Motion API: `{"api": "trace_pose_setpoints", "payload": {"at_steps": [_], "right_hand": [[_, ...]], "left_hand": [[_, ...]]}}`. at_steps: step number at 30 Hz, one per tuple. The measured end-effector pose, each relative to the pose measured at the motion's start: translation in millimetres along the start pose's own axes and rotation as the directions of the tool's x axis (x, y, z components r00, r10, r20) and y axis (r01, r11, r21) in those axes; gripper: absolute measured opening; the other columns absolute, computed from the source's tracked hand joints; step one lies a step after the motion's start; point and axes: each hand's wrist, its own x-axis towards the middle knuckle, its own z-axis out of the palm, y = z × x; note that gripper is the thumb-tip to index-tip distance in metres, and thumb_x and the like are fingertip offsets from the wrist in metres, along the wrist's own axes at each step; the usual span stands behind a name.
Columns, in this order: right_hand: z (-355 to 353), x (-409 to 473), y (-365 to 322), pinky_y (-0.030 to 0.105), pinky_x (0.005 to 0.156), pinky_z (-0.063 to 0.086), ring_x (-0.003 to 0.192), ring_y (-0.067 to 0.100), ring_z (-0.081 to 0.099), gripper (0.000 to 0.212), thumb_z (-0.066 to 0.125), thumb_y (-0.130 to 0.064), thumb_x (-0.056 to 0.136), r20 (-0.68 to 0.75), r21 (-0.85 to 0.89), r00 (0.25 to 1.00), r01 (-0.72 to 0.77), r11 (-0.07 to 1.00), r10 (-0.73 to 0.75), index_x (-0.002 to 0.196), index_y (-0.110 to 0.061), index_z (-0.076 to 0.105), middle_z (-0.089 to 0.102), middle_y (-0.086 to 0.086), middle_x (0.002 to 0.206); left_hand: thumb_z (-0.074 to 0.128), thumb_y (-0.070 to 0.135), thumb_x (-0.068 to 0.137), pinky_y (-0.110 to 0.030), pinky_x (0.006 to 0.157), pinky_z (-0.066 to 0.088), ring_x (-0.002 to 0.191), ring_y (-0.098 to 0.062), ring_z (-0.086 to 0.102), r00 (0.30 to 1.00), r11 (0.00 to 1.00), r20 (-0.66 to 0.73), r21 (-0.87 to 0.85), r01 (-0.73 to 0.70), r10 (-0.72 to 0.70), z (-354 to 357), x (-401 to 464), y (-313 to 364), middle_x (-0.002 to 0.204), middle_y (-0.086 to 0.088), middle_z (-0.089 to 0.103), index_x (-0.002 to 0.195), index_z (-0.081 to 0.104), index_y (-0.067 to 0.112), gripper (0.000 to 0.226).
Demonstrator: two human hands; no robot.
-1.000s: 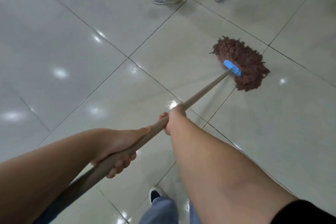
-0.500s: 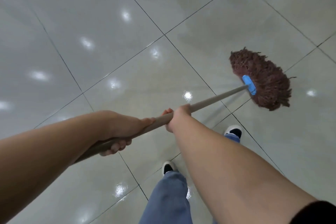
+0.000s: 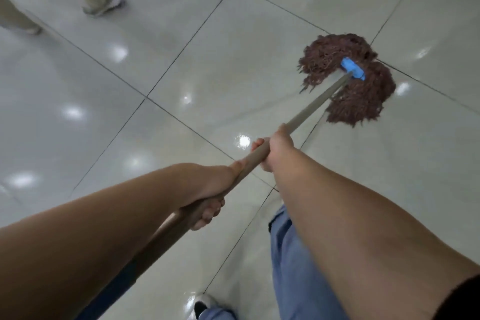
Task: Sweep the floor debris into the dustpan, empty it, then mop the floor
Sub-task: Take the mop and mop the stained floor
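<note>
A mop with a reddish-brown string head (image 3: 363,101) and a blue clamp (image 3: 352,68) lies spread on the glossy grey tile floor (image 3: 181,65) at the right. Its wooden handle (image 3: 315,105) runs diagonally down to me. My right hand (image 3: 276,149) grips the handle higher up, nearer the head. My left hand (image 3: 207,189) grips it lower, fingers wrapped underneath. No dustpan or debris is in view.
Another person's legs in beige trousers and light shoes (image 3: 104,4) stand at the top left. My own legs in blue jeans (image 3: 293,254) and a white-and-black shoe (image 3: 204,306) are at the bottom. Dark grout lines cross the tiles.
The mop head has swung and fanned out on the floor, with the strings spread to both sides of the clamp. The view has turned, so the other person's legs now appear at the top left.
</note>
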Motion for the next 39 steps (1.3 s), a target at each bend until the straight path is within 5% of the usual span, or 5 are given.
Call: {"api": "trace_pose_setpoints", "payload": {"at_steps": [9,20,25,30,39], "right_hand": [[-51,0,-276,0.019,0.035,0.047,0.023,0.016,0.048,0.042,0.04,-0.046,0.097,-0.011,0.149,0.985,0.174,0.973,-0.175,0.078,-0.008,0.038,0.054,0.01,0.052],[-45,10,-466,0.02,0.038,0.033,0.026,0.012,0.04,0.039,0.032,-0.05,0.096,-0.052,0.023,0.996,0.078,0.997,-0.077,0.089,-0.013,0.045,0.045,0.002,0.034],[-41,28,-559,0.011,0.034,0.035,0.024,0.013,0.038,0.041,0.034,-0.044,0.098,-0.113,0.05,0.99,0.09,0.995,-0.084,0.075,-0.01,0.036,0.044,0.004,0.054],[-76,36,-614,0.019,0.032,0.044,0.018,0.013,0.04,0.047,0.046,-0.051,0.094,-0.118,0.1,0.991,0.068,0.993,-0.056,0.075,-0.008,0.036,0.049,0.008,0.06],[-152,25,-605,0.008,0.029,0.034,0.013,0.01,0.031,0.039,0.039,-0.043,0.099,-0.096,0.049,0.975,0.207,0.977,-0.202,0.075,-0.012,0.036,0.041,0.005,0.058]], "left_hand": [[0.03,0.082,0.075,-0.013,0.036,0.037,0.023,-0.012,0.032,0.976,0.98,0.085,-0.012,-0.2,0.201,38,-65,286,0.034,0.001,0.037,0.073,0.038,0.013,0.07],[0.028,0.093,0.061,-0.015,0.036,0.038,0.024,-0.014,0.033,0.978,0.985,0.13,0.044,-0.169,0.162,27,-101,476,0.036,0.0,0.036,0.066,0.036,0.013,0.08],[0.03,0.09,0.063,-0.015,0.036,0.037,0.024,-0.013,0.032,0.975,0.981,0.127,0.034,-0.19,0.184,20,-99,568,0.035,0.0,0.036,0.068,0.039,0.011,0.08],[0.027,0.088,0.068,-0.014,0.037,0.038,0.022,-0.014,0.033,0.978,0.987,0.145,0.027,-0.157,0.152,55,-98,622,0.034,-0.001,0.037,0.067,0.039,0.01,0.079],[0.029,0.091,0.064,-0.015,0.035,0.038,0.021,-0.013,0.033,0.984,0.983,0.074,-0.094,-0.157,0.165,150,-117,614,0.033,-0.001,0.036,0.067,0.04,0.011,0.081]]}}
